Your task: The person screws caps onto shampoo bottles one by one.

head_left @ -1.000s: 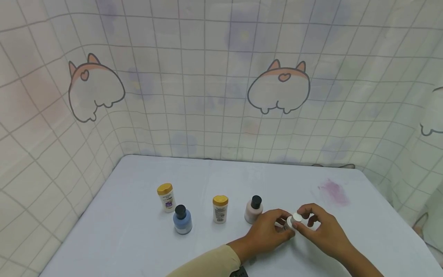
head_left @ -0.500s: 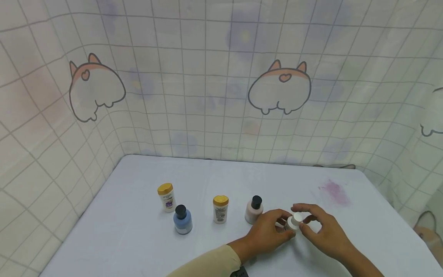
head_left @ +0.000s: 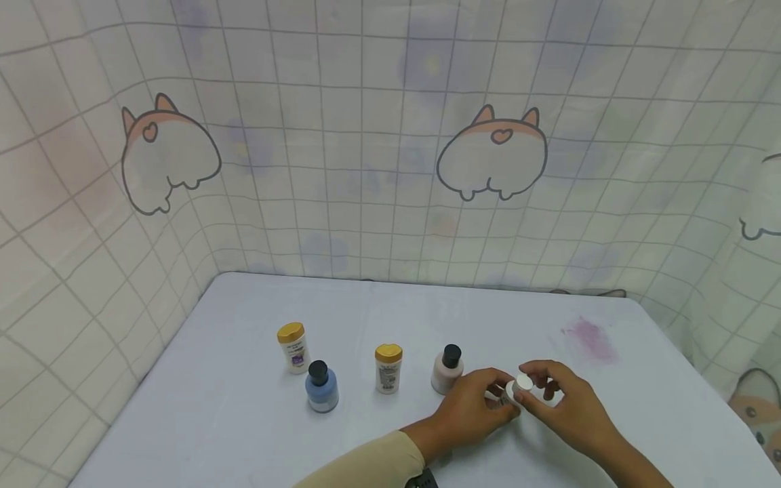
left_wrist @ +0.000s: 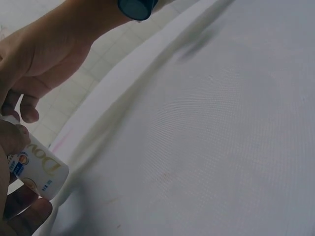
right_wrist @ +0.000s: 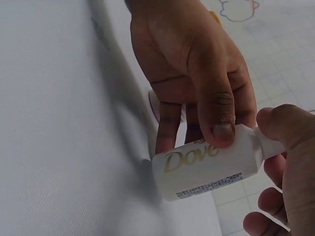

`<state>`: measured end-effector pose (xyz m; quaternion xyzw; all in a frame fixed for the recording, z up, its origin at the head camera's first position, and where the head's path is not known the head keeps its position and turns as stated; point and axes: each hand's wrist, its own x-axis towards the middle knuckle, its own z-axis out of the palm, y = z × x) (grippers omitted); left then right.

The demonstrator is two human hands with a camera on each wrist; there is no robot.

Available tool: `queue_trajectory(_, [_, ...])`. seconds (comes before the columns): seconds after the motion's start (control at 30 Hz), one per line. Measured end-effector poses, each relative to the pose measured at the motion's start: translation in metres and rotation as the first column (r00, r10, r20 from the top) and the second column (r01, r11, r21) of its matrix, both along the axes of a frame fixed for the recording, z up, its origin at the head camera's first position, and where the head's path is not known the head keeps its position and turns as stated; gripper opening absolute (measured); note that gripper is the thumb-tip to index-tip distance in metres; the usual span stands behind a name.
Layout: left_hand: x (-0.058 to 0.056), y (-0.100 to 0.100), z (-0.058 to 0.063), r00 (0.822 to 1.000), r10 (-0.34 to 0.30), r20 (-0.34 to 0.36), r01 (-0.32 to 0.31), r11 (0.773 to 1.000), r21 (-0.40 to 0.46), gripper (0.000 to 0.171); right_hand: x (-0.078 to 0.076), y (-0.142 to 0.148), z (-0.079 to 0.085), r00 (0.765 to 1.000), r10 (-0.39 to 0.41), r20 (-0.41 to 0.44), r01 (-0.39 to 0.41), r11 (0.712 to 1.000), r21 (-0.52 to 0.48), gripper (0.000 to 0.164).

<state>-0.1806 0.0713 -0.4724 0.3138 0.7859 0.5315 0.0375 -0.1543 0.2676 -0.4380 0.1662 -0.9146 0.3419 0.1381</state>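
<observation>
A small white Dove bottle point(right_wrist: 206, 169) with gold lettering is between my two hands at the right of the table. My left hand point(head_left: 472, 410) grips the bottle's body, thumb on one side and fingers on the other. On its white cap point(head_left: 523, 382), the thumb and fingers of my right hand point(head_left: 570, 410) pinch from the right. Part of the bottle is hidden behind the left fingers in the head view. A pale pink bottle with a black cap point(head_left: 448, 369) stands just beyond the left hand.
Two white bottles with gold lids, one at the left point(head_left: 294, 348) and one near the middle point(head_left: 388, 369), stand on the white table point(head_left: 201, 407). A blue bottle with a black cap point(head_left: 321, 386) stands between them, nearer me. A pink stain point(head_left: 590, 339) marks the far right.
Half a second ago my right thumb and index finger were spread off the cap; now they pinch it again, as one second ago. The left hand and bottle have stayed in place.
</observation>
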Motion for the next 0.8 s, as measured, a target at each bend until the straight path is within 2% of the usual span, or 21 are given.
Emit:
queue_trajectory(0.17, [-0.0004, -0.0007, -0.0016, 1.0, -0.001, -0.008, 0.001, 1.0, 0.007, 0.03, 0.0006, 0.0008, 0.0002, 1.0, 0.013, 0.029, -0.014, 1.0, 0.02, 0.039])
queue_trajectory(0.3, [-0.0002, -0.0016, -0.003, 1.0, 0.0, 0.004, 0.0, 1.0, 0.023, 0.033, 0.0019, 0.0034, 0.0032, 0.995, 0.099, 0.014, -0.099, 0.995, 0.029, 0.045])
queue_trajectory(0.4, [0.0001, -0.0018, -0.0041, 1.0, -0.001, 0.011, 0.001, 0.999, 0.034, 0.034, 0.0014, 0.0045, 0.0045, 0.982, 0.187, -0.014, -0.187, 0.982, 0.026, 0.05])
queue_trajectory(0.5, [0.0004, -0.0013, -0.0049, 1.0, 0.0, 0.006, 0.0, 1.0, 0.031, 0.036, 0.001, 0.0049, 0.0042, 0.975, 0.221, -0.023, -0.221, 0.975, 0.017, 0.048])
queue_trajectory(0.6, [0.0005, -0.0009, -0.0059, 1.0, -0.001, 0.008, 0.001, 1.0, 0.03, 0.037, 0.0022, 0.0054, 0.003, 0.98, 0.198, -0.002, -0.198, 0.98, -0.005, 0.044])
queue_trajectory(0.8, [0.0002, -0.0003, -0.0069, 1.0, 0.0, 0.02, 0.0, 1.0, 0.013, 0.035, 0.0046, 0.0036, 0.0009, 0.996, 0.066, 0.059, -0.067, 0.998, 0.005, 0.031])
